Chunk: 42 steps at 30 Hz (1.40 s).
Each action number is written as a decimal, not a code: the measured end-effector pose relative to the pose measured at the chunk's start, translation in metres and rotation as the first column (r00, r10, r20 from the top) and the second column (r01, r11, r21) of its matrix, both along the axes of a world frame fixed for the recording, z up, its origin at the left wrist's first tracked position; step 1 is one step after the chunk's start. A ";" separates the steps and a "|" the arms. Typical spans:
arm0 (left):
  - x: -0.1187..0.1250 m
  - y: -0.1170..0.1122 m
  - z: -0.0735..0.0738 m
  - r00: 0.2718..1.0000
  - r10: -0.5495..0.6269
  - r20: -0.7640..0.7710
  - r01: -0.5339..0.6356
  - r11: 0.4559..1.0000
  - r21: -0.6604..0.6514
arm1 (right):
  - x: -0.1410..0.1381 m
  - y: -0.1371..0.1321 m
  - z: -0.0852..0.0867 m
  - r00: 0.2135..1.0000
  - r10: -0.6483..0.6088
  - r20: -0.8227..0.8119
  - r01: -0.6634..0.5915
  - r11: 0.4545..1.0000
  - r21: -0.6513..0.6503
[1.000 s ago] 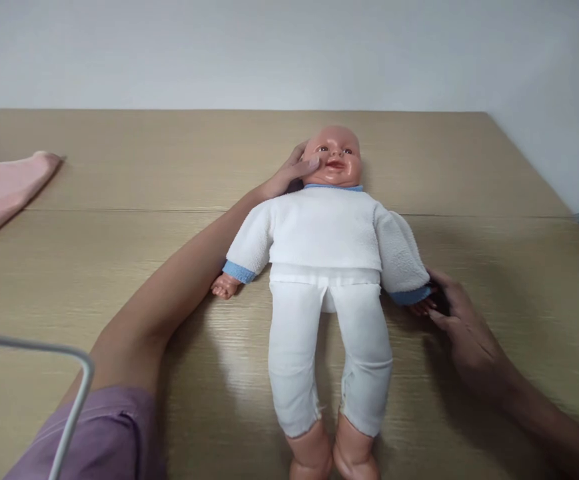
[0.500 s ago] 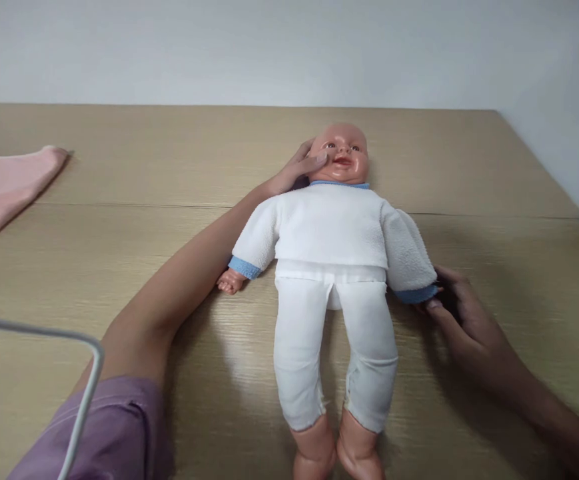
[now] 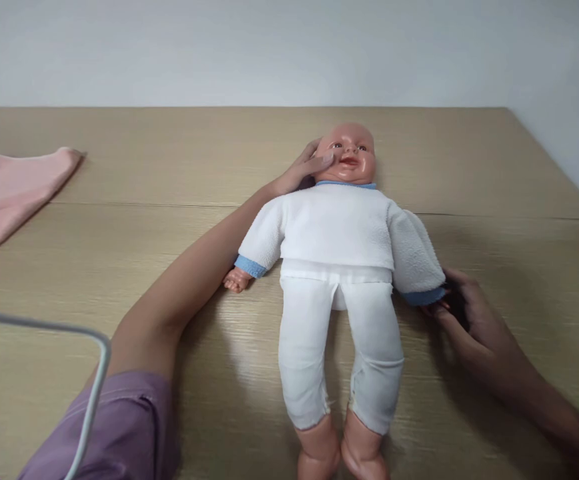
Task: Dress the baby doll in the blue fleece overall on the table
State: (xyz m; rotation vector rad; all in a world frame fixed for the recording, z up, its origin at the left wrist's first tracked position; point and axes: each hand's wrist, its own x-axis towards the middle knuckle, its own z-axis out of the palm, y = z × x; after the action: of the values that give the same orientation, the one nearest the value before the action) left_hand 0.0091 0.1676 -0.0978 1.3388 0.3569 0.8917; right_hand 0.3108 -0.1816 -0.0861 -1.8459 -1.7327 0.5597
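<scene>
Doll [image 3: 336,227] shifted slightly towards three o'clock in view, near centre. Left hand [image 3: 300,172] cupped fingers against its head [image 3: 355,137] at twelve, best kept steady; right hand [image 3: 479,333] curled at its four-o'clock cuff [image 3: 423,297], clamping unclear.

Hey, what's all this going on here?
A person has a doll on its back on a table. Their left hand cups the side of its head, thumb on the cheek. Their right hand is at a blue cuff; its grip is unclear. A pink cloth lies off to the left.
</scene>
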 end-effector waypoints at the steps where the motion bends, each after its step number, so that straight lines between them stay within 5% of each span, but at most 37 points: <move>1: 0.000 0.000 0.000 1.000 -0.001 -0.001 0.002 1.000 0.004 | 0.000 0.000 0.000 1.000 0.002 -0.012 -0.002 1.000 -0.008; 15: 0.001 -0.013 0.009 0.998 0.049 0.038 -0.044 0.992 -0.122 | -0.001 -0.001 0.000 0.999 -0.005 -0.050 0.006 1.000 0.009; 25: 0.006 -0.005 -0.001 0.996 0.075 0.040 -0.071 0.992 -0.103 | 0.000 0.002 0.002 1.000 -0.002 -0.011 0.002 1.000 0.005; 42: 0.001 -0.022 0.013 0.998 0.063 0.028 -0.059 0.991 -0.124 | -0.005 0.004 0.008 1.000 -0.024 0.018 0.023 0.999 0.030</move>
State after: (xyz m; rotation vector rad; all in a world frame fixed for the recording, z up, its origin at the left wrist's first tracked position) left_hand 0.0102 0.1453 -0.0844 1.2042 0.4236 0.9265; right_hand 0.3055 -0.1774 -0.0785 -1.8533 -1.7196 0.5064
